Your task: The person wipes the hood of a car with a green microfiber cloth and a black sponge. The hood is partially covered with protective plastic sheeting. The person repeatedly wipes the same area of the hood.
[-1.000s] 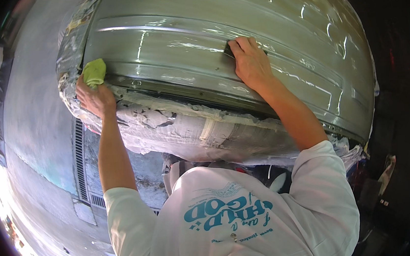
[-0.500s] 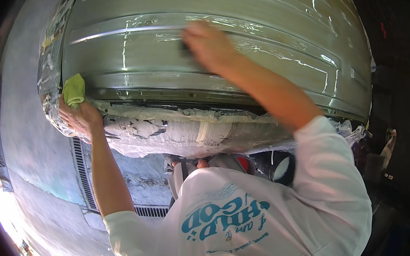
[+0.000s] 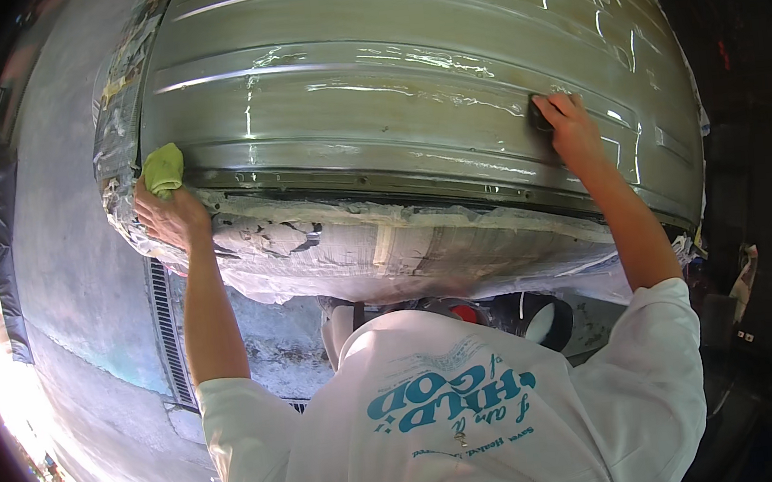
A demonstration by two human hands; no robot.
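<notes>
Left hand (image 3: pixel 172 215) gripping yellow-green cloth (image 3: pixel 162 169) at wet ribbed panel (image 3: pixel 391 101) edge (masking paper (image 3: pixel 387 250) below); right hand (image 3: pixel 570 126) pressing dark sanding block (image 3: pixel 538 115) on panel.

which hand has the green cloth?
The left hand: it grips the yellow-green cloth at the wet panel's lower edge. The right hand presses a small dark pad instead.

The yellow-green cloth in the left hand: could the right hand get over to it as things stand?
Probably yes, with a long sideways reach: the right hand presses a dark pad far along the wet panel, and nothing stands between it and the cloth.
</notes>
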